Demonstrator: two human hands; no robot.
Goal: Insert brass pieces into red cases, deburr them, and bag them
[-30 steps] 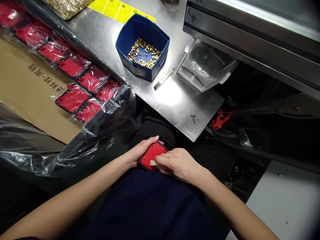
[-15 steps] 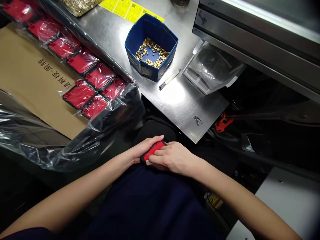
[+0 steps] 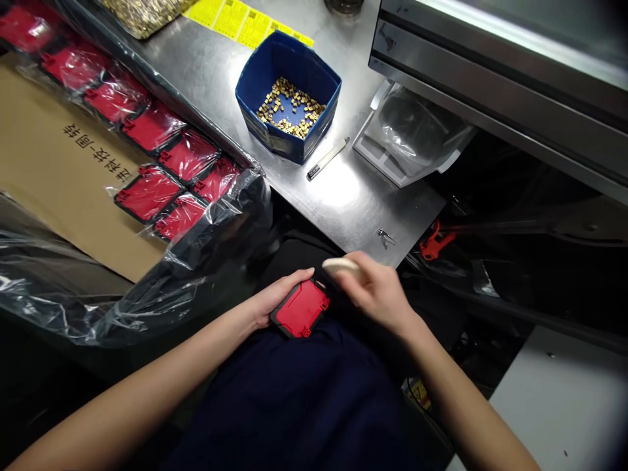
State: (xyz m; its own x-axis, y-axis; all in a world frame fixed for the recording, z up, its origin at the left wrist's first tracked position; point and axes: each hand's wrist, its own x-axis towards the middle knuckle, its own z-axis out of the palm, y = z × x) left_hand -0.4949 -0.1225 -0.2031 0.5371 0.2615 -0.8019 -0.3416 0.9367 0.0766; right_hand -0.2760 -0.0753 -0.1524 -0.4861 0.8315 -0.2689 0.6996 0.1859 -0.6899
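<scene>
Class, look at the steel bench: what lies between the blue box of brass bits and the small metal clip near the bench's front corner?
In the head view, a slim silver pen-like tool lies between the blue box and the clip; otherwise bare steel bench.
</scene>
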